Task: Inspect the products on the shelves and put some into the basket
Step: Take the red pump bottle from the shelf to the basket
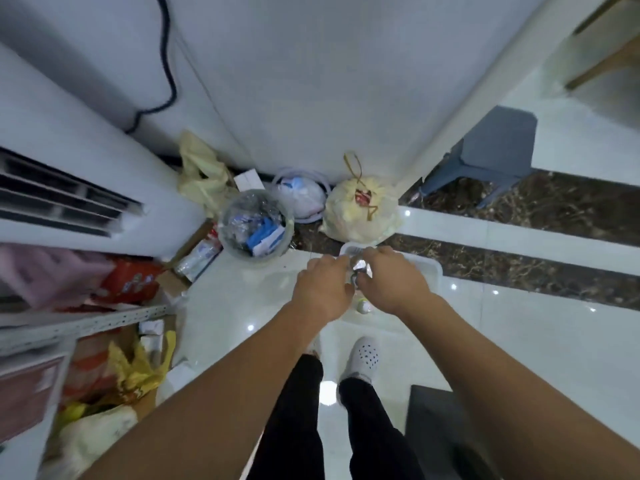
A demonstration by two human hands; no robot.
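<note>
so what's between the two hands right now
In the head view, a small shiny item, pinched by left hand and right hand above the white basket.

A glossy white tile floor (519,341) with dark marble strips (519,271) mirrors small ceiling lights. White walls (311,81) meet at a corner, where a yellowish tied rubbish bag (360,211) and a clear waste bin (254,226) stand. A grey plastic stool (491,150) stands right, a white air conditioner (69,174) left.

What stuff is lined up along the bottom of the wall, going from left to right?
Crumpled pale yellow bag → clear bin full of rubbish → white bin with a white bag → tied yellow rubbish bag → grey-blue stool.
</note>
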